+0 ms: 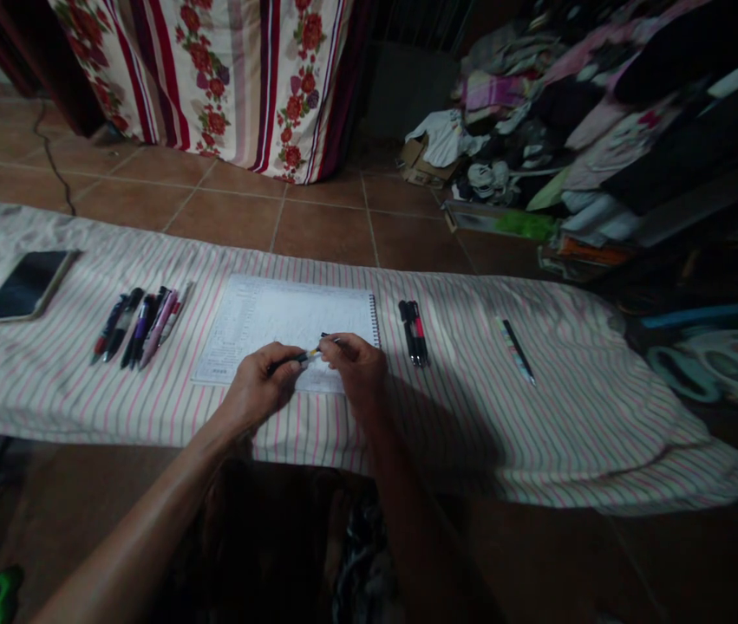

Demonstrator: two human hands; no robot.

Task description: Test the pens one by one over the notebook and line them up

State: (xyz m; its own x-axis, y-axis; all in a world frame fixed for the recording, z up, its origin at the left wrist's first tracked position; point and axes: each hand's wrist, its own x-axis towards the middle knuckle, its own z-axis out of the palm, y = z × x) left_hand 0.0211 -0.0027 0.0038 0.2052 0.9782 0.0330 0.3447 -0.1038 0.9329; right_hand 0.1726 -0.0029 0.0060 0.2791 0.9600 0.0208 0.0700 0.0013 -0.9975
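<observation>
Over a spiral notebook [277,314], my left hand [264,381] is closed round the dark barrel of a pen [291,358]. Its lighter, yellowish end points at my right hand [359,364], whose fingers are pinched together at that end. A small dark tip shows above the right fingertips; whether it is a separate pen part, I cannot tell. To the left lies a group of several pens [140,325]. Right of the notebook, a few black pens [414,334], one with a red part, lie side by side.
A striped cloth [473,416] covers the long, low table. On it are a dark phone [27,284] at the far left and another pen [519,351] at the right. Beyond the tiled floor [231,204] hang a floral curtain [212,78] and a heap of clothes [538,113].
</observation>
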